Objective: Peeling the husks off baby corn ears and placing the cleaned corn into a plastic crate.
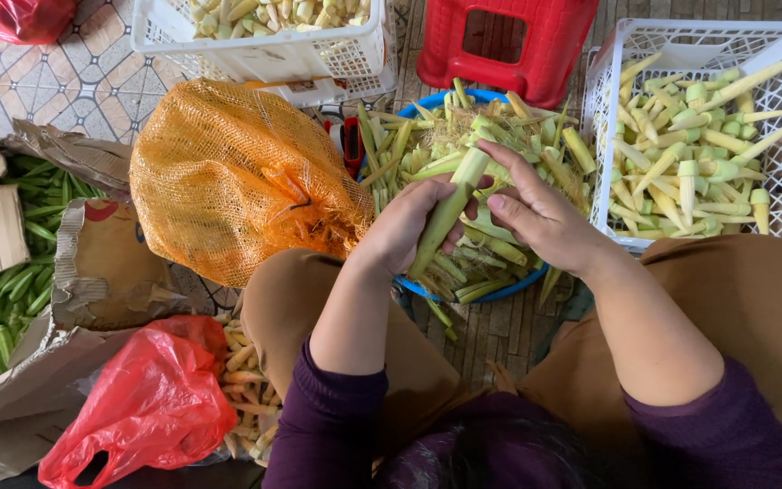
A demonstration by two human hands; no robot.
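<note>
Hands meet over the blue basin (427,292): left hand (409,225) wraps a green corn ear (450,213), right hand (536,217) pinches its husk.

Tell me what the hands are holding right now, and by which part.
The left hand wraps the middle of a long green husked baby corn ear; the right hand pinches its upper end, over the blue round basin.

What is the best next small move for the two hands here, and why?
Probably peel the green husk downward with the right hand: the left hand grips the baby corn ear over the blue basin, and the right fingertips already sit at its loosened top leaves.
</note>
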